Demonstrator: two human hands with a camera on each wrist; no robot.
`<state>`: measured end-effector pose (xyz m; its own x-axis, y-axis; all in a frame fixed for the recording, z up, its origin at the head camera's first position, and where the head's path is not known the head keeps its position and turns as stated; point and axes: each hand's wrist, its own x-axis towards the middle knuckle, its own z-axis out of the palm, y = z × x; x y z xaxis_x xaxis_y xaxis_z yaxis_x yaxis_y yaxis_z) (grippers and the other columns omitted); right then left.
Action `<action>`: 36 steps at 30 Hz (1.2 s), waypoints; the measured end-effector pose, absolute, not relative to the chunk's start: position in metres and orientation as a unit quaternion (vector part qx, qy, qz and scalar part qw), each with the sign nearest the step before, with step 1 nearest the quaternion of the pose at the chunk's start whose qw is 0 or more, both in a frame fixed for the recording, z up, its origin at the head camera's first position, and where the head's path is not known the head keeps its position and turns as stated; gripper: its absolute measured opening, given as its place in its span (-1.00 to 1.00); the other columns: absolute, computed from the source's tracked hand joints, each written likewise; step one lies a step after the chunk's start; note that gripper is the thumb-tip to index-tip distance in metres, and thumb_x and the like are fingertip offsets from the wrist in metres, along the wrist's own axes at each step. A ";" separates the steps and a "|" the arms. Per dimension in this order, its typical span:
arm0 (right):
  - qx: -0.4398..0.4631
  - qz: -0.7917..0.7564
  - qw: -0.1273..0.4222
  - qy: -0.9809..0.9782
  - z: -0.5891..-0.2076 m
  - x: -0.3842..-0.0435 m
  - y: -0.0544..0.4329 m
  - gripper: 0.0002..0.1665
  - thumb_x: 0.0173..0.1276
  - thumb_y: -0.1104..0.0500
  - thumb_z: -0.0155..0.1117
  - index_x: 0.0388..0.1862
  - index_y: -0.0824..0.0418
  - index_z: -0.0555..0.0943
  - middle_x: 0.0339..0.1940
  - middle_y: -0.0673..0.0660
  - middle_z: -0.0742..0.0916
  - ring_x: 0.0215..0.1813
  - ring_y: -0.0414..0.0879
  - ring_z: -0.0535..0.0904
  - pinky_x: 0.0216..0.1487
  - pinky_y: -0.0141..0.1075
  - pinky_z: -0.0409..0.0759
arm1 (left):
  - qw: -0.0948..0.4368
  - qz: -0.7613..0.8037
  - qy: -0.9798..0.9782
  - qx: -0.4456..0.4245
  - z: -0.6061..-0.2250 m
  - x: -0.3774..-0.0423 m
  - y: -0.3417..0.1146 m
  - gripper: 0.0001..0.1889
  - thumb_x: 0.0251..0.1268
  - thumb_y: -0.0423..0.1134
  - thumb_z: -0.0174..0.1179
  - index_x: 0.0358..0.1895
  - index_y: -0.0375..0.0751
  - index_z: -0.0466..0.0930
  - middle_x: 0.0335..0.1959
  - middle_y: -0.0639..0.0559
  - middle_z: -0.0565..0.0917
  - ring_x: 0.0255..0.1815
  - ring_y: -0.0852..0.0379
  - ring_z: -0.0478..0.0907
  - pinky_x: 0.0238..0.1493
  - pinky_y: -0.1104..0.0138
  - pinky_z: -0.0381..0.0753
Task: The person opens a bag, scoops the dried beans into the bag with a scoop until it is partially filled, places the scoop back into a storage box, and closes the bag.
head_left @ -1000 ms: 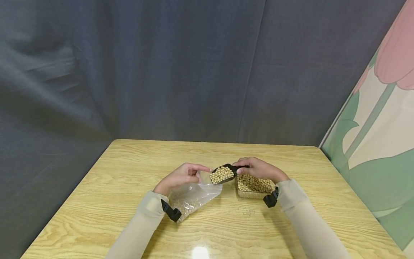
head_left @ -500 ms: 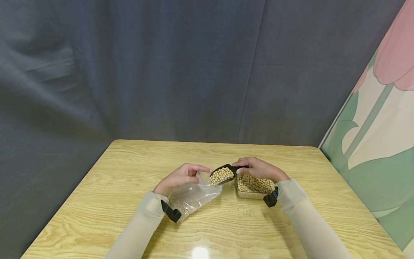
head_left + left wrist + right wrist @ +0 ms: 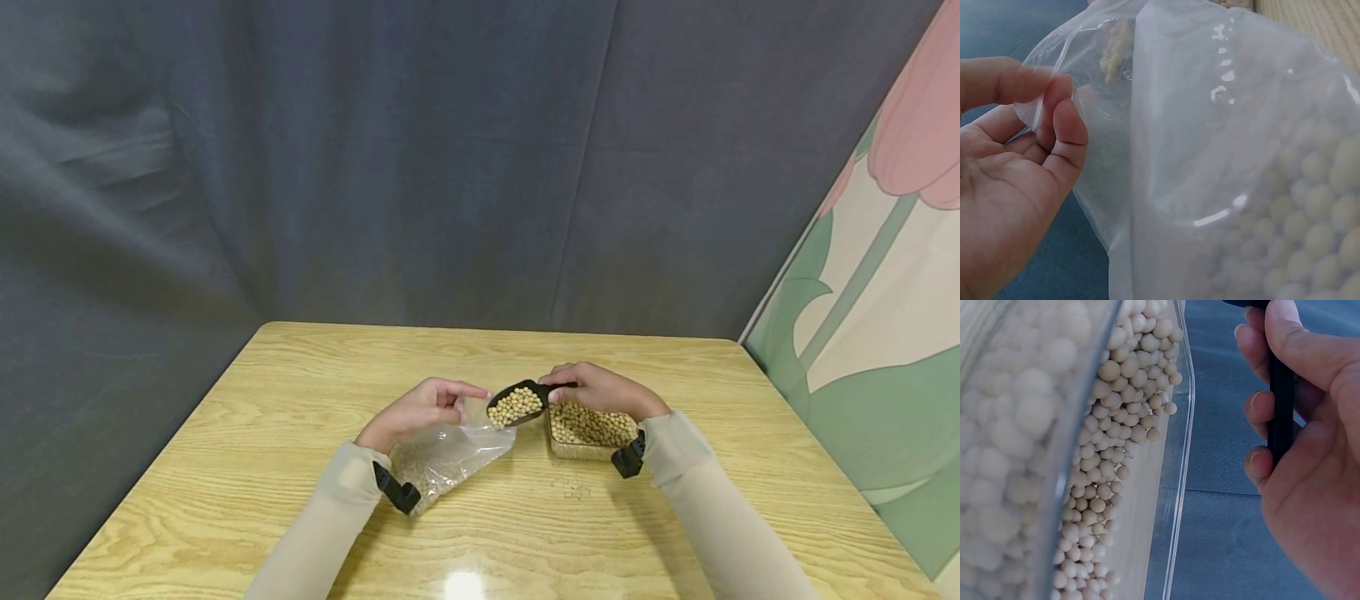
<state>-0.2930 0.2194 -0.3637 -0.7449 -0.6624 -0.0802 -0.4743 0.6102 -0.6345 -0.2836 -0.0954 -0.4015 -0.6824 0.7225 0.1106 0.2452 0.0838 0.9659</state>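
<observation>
My left hand [image 3: 420, 410] pinches the edge of a clear zip bag [image 3: 1210, 137], fingers curled at its mouth. Soybeans [image 3: 1310, 231] lie in the bag's lower part, which rests on the table. My right hand [image 3: 603, 392] grips the handle [image 3: 1281, 406] of a black scoop [image 3: 534, 410], its thumb laid along it. Beans [image 3: 515, 406] fill much of the scoop, whose tip dips over the mouth of the bag close to my left index finger. Through the plastic, a few beans show near the mouth in the left wrist view.
Below my right hand stands a clear rectangular container [image 3: 585, 452] holding many more soybeans [image 3: 1116, 406]. Faint small marks [image 3: 573, 489] show on the wooden table [image 3: 262, 467] in front of it. A dark curtain [image 3: 420, 167] hangs behind the table.
The scoop's tip has tilted slightly downward over the bag, and the beans in it look somewhat fewer and shifted toward the tip. Both hands stay nearly in place.
</observation>
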 end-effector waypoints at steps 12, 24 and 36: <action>-0.330 -0.284 0.146 0.889 -0.362 -0.294 0.218 -0.51 0.47 0.12 0.06 0.28 0.34 0.49 0.27 0.35 0.54 0.32 0.28 0.39 0.26 0.12 0.38 | 0.206 0.584 0.705 0.345 -0.399 -0.282 -0.095 -0.52 0.21 -0.56 0.00 0.26 -0.54 0.39 -0.51 0.17 0.57 -0.44 0.34 0.50 -0.34 0.41 0.45; -0.344 -0.273 0.148 0.886 -0.359 -0.295 0.218 -0.51 0.47 0.12 0.06 0.27 0.36 0.49 0.24 0.34 0.56 0.30 0.25 0.43 0.24 0.09 0.42 | 0.206 0.584 0.703 0.349 -0.399 -0.282 -0.095 -0.51 0.22 -0.55 -0.01 0.26 -0.55 0.38 -0.51 0.20 0.59 -0.43 0.35 0.50 -0.33 0.41 0.45; -0.368 -0.256 0.140 0.883 -0.356 -0.298 0.216 -0.55 0.45 0.15 0.09 0.22 0.36 0.54 0.18 0.31 0.62 0.23 0.21 0.49 0.21 0.07 0.45 | 0.209 0.588 0.699 0.348 -0.401 -0.282 -0.095 -0.52 0.23 -0.55 -0.01 0.27 -0.53 0.38 -0.51 0.19 0.59 -0.43 0.34 0.48 -0.32 0.41 0.44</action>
